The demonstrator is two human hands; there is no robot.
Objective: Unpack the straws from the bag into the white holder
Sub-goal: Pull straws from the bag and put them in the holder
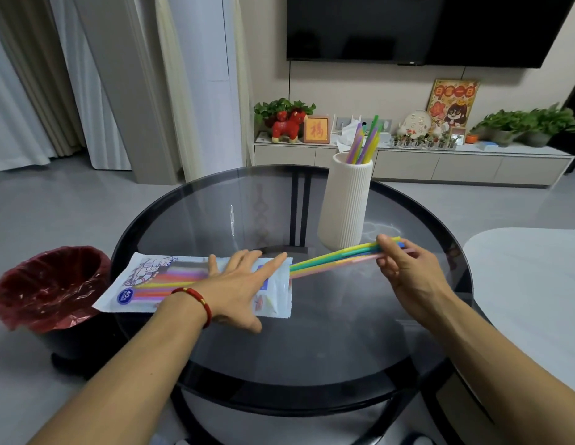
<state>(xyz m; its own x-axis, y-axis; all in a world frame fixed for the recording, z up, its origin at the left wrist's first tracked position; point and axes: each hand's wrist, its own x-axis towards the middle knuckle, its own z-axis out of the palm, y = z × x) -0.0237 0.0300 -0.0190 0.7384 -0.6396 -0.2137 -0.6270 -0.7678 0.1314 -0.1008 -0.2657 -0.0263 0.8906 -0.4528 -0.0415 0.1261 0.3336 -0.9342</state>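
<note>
The straw bag [145, 284] lies flat on the round glass table [312, 348], its open end pointing right. My left hand [244, 284] presses down on the bag with straight, spread fingers. A bundle of coloured straws [331, 260] sticks halfway out of the bag's mouth. My right hand [405, 271] pinches the far ends of these straws just in front of the white ribbed holder [345, 203]. The holder stands upright at the back of the table with several straws [364, 142] in it.
A dark bin with a red liner [48, 287] stands on the floor left of the table. A white table [533, 284] edges in at the right. Behind are a low cabinet [408, 162] with plants and ornaments, and a wall television.
</note>
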